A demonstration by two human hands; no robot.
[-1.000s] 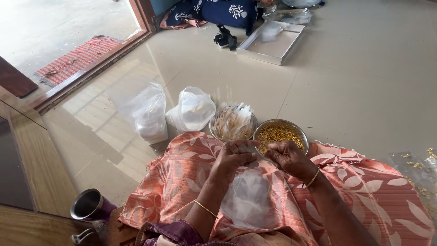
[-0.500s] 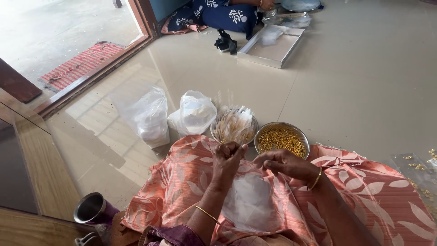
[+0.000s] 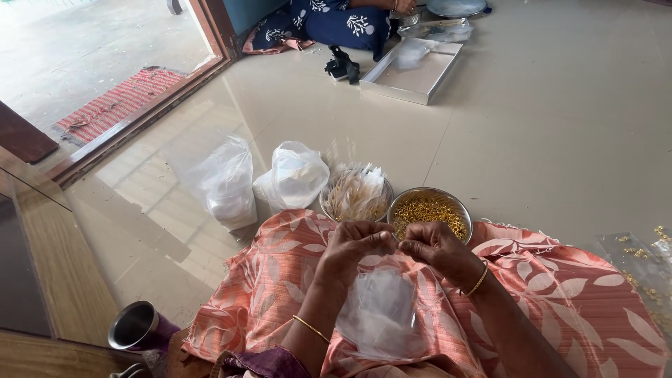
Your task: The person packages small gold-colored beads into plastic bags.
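Hand (image 3: 355,245) near steel bowl (image 3: 462,213) of gold rings (image 3: 428,211).

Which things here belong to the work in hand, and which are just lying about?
In use: left hand, right hand, clear pouch on the lap, bowl of gold rings, bowl of packets.
Lying about: steel cup, two plastic bags, metal tray.

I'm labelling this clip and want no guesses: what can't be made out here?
Head view only:
- What the left hand and right hand pinch: too small, hidden by fingers.
- Contents of the two white plastic bags: cloudy plastic.
- Second person: cut off by top edge.
- Steel cup inside: too dark to see.
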